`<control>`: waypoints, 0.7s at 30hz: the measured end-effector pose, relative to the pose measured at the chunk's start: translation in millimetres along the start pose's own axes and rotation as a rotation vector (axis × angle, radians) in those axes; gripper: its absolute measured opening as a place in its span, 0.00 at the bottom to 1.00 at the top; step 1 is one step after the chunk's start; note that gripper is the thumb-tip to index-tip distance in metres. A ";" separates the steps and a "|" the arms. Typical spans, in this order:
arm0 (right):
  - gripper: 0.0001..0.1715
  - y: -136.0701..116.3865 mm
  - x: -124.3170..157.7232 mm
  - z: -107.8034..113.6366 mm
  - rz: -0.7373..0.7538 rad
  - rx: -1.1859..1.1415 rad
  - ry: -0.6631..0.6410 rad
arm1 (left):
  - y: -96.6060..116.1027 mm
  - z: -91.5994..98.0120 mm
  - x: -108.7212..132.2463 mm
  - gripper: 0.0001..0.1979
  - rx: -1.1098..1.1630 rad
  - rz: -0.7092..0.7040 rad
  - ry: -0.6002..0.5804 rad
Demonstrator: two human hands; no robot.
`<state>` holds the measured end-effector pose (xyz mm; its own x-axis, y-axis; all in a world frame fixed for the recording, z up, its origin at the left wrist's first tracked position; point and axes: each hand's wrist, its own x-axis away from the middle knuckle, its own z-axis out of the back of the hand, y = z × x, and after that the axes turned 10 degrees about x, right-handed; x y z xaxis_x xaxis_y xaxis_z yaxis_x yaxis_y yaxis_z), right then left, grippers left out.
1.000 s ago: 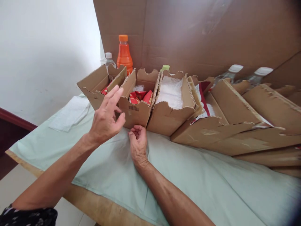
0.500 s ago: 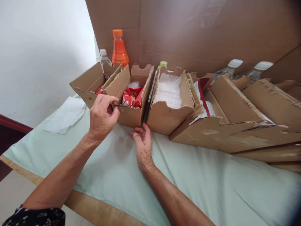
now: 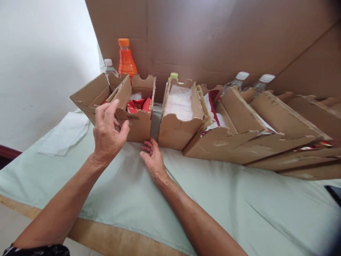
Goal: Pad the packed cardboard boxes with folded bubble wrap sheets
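Note:
My left hand (image 3: 108, 133) is raised in front of a cardboard box (image 3: 135, 128), its thumb and fingers apart with nothing between them. Red packets (image 3: 139, 106) and a clear wrapped item (image 3: 136, 96) lie inside that box. My right hand (image 3: 153, 159) rests low on the cloth at the box's lower right corner, holding nothing, with loosely bent fingers. To the right, across a narrow gap, stands a box (image 3: 174, 134) of white bubble-wrap-like material (image 3: 179, 103). Left of the red packets, another open box (image 3: 89, 93) leans outward, partly behind my left hand.
More cardboard boxes (image 3: 226, 144) lean in a row to the right. Behind are an orange bottle (image 3: 126, 62), clear bottles (image 3: 262, 83) and a tall cardboard panel (image 3: 186, 39). White sheets (image 3: 65, 133) lie left on the green cloth (image 3: 207, 192). A dark object (image 3: 334, 193) shows at the right edge.
The box with red packets has shifted left, widening the gap to the bubble-wrap box. My left hand has come off its front edge and opened. The view has swung slightly right.

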<state>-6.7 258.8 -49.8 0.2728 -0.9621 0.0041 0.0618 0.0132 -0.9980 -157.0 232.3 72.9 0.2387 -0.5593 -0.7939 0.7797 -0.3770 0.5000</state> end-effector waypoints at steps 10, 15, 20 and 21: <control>0.38 -13.9 29.2 39.1 0.020 0.034 0.063 | 78.9 -39.0 -18.9 0.27 0.189 -0.168 -0.343; 0.42 -23.3 57.8 105.0 0.040 0.098 0.169 | 74.6 -63.3 -34.8 0.16 0.034 -0.069 -0.529; 0.49 -29.4 45.8 111.6 0.040 0.158 0.169 | 68.1 -55.2 -29.5 0.09 -0.058 -0.132 -0.503; 0.50 -30.1 42.9 108.0 0.036 0.166 0.163 | 66.0 -52.5 -28.5 0.09 -0.069 -0.130 -0.492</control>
<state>106.8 246.5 -12.7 0.1197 -0.9913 -0.0548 0.2157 0.0799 -0.9732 -81.9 262.2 110.4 -0.1506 -0.7987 -0.5825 0.8253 -0.4260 0.3707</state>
